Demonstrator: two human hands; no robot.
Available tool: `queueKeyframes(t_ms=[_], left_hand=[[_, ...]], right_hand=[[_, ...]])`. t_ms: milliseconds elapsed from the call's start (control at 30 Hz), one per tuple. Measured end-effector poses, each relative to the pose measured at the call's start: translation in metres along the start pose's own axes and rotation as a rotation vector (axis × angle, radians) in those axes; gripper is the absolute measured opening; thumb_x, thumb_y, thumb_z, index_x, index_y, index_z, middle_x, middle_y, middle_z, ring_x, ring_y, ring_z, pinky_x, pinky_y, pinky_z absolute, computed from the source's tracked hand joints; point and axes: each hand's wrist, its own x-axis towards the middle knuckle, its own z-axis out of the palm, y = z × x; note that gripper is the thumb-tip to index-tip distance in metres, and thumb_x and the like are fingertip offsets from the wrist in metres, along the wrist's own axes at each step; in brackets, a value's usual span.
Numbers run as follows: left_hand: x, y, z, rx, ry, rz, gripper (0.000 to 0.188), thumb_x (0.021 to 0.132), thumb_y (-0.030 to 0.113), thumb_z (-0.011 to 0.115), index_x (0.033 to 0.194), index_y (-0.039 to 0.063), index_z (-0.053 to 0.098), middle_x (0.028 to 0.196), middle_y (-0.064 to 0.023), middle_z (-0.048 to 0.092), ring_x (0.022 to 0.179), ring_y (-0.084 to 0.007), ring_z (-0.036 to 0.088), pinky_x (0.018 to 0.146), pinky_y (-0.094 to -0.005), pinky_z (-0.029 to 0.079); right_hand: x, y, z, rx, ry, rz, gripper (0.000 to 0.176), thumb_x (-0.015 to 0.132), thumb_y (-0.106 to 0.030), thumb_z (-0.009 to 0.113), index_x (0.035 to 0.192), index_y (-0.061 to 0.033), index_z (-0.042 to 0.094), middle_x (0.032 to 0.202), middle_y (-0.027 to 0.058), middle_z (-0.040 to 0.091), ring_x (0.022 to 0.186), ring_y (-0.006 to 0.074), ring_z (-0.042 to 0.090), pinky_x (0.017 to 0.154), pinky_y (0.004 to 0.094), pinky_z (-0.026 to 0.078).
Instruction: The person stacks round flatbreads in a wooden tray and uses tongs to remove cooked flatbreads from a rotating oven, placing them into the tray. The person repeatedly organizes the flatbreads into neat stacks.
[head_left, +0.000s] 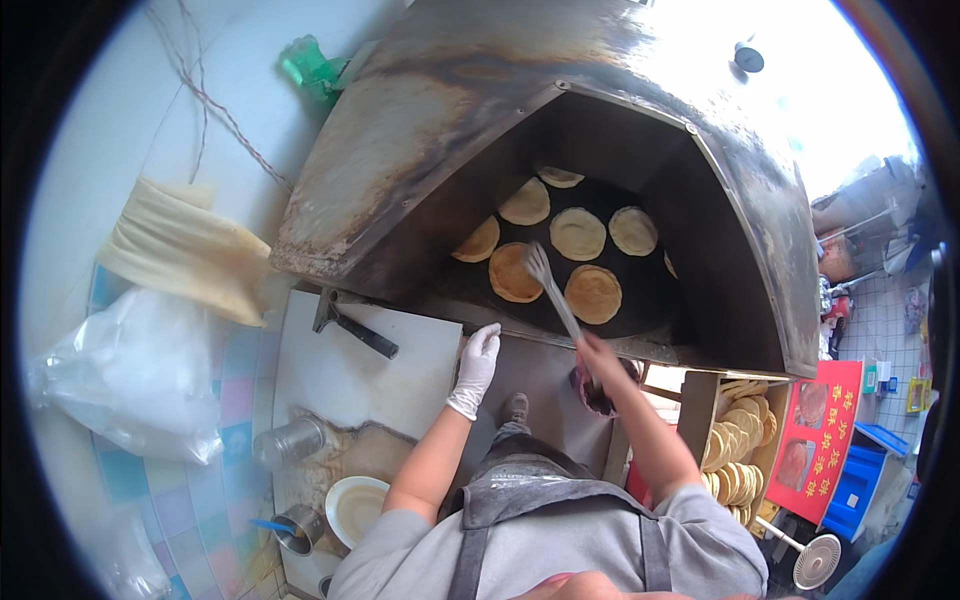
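Observation:
Bare and reaching forward, my right hand (600, 360) grips metal tongs (562, 307). Their far end touches or hovers over the edge of a browned flatbread (515, 273) on the dark round baking plate (517, 315) inside the metal oven (420, 150). Another browned flatbread (593, 294) lies right of the tongs. Paler flatbreads (577, 233) are farther back, some partly hidden by the oven walls. My left hand (478, 367), in a white glove, is in front of the oven's lower edge. Its fingers lie close together with nothing visible in them.
Left, a black-handled scraper (364, 334) lies on a white board (405, 367). Metal cups (300, 525) and a white bowl (356, 510) stand nearer me. A cloth (187, 247) hangs at the wall. Right, a wooden box (696, 412) holds stacked flatbreads (739, 442) beside a red sign (814, 442) bearing writing.

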Motion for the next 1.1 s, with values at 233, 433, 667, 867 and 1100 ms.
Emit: queueKeyframes(t_ms=[233, 433, 667, 867, 1100], left_hand=[[0.010, -0.022, 0.018, 0.134, 0.021, -0.002, 0.028, 0.089, 0.009, 0.054, 0.115, -0.001, 0.056, 0.112, -0.0155, 0.060, 0.104, -0.0236, 0.058, 0.092, -0.0316, 0.045], [0.041, -0.009, 0.040, 0.173, 0.125, -0.073, 0.037, 0.089, 0.007, 0.051, 0.125, 0.000, 0.049, 0.124, -0.0173, 0.053, 0.114, -0.0249, 0.052, 0.098, -0.0321, 0.040], [0.038, 0.006, 0.098, 0.524, 0.129, 0.299, 0.032, 0.083, 0.009, 0.058, 0.113, 0.002, 0.054, 0.101, -0.0155, 0.054, 0.094, -0.0273, 0.055, 0.087, -0.0375, 0.044], [0.055, -0.005, 0.178, 0.929, -0.219, 0.699, 0.039, 0.073, 0.020, 0.066, 0.107, 0.005, 0.057, 0.109, -0.0214, 0.054, 0.102, -0.0385, 0.050, 0.090, -0.0475, 0.039], [0.047, -0.010, 0.185, 1.211, -0.221, 0.631, 0.054, 0.076, 0.030, 0.064, 0.123, 0.008, 0.051, 0.126, -0.0201, 0.045, 0.118, -0.0374, 0.040, 0.096, -0.0492, 0.035]], right_hand=[[-0.021, 0.056, 0.014, 0.311, 0.073, 0.345, 0.026, 0.091, -0.029, 0.056, 0.101, -0.0044, 0.059, 0.071, 0.0050, 0.059, 0.054, 0.0141, 0.056, 0.045, 0.0267, 0.045], [0.034, 0.051, 0.031, 0.212, 0.054, 0.249, 0.022, 0.089, -0.022, 0.058, 0.098, -0.0027, 0.062, 0.078, 0.0037, 0.062, 0.062, 0.0117, 0.057, 0.051, 0.0253, 0.046], [-0.122, 0.095, -0.034, 0.277, 0.196, 0.077, 0.028, 0.091, -0.019, 0.057, 0.114, -0.0047, 0.061, 0.083, 0.0012, 0.061, 0.066, 0.0075, 0.054, 0.060, 0.0221, 0.045], [-0.323, 0.152, -0.079, 0.616, 0.706, 0.225, 0.028, 0.093, -0.021, 0.054, 0.111, -0.0003, 0.058, 0.094, 0.0062, 0.065, 0.071, 0.0108, 0.060, 0.063, 0.0241, 0.050], [-0.428, 0.240, -0.129, 1.082, 1.192, 0.365, 0.030, 0.094, -0.028, 0.051, 0.100, 0.0002, 0.060, 0.084, 0.0076, 0.064, 0.067, 0.0139, 0.060, 0.058, 0.0275, 0.052]])
